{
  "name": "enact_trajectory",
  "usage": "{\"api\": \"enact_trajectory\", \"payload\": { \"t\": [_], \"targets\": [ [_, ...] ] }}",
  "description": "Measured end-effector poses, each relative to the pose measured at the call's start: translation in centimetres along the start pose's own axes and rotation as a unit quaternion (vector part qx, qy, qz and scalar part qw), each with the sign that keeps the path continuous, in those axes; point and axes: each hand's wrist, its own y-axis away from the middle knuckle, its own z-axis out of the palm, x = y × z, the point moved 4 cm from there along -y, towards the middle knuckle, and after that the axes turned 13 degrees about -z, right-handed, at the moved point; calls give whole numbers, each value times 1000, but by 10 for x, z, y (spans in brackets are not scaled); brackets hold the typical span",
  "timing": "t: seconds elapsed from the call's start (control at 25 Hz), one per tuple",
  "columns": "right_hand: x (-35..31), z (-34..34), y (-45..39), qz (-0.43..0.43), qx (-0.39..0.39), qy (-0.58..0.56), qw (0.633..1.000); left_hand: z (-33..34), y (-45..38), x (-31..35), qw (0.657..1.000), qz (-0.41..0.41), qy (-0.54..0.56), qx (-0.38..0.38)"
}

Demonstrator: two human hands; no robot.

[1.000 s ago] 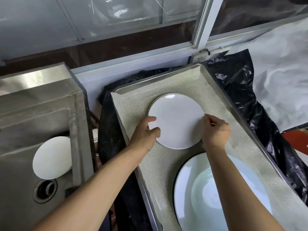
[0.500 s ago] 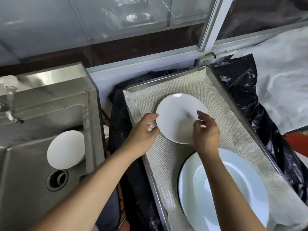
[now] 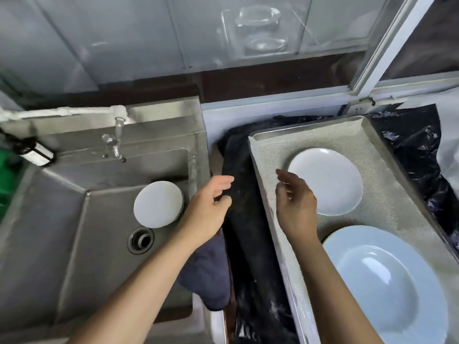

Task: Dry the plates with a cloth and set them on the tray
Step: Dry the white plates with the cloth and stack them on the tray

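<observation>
The sink (image 3: 74, 219) fills the frame's left, one plate (image 3: 157, 204) lying in it above the drain (image 3: 140, 240). The tray (image 3: 260, 150) occupies the right, a small plate (image 3: 332, 180) above a large plate (image 3: 387, 284).

Sink (image 3: 74, 244) is brushed stainless steel w/ dull sheen; drain ring (image 3: 140, 240) dark. Tray (image 3: 258, 142) is matt grey metal, lined w/ rough woven mesh mat (image 3: 387, 194). Small plate (image 3: 332, 180), big plate (image 3: 387, 286) and sink plate (image 3: 159, 207) look like smooth glossy white ceramic. Black plastic sheeting (image 3: 417, 150) is crinkled, shiny. Dark blue cloth (image 3: 208, 274) is soft, matt.
</observation>
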Motion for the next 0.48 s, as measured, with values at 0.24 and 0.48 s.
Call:
{"api": "enact_trajectory", "payload": {
  "t": [0.24, 0.48],
  "targets": [
    [-51, 63, 28, -22, -40, -15, 999, -77, 21, -48, 999, -9, 39, 32],
    [-104, 143, 73, 16, -66, 11, 998, -174, 25, -109, 997, -19, 64, 34]
  ]
}}
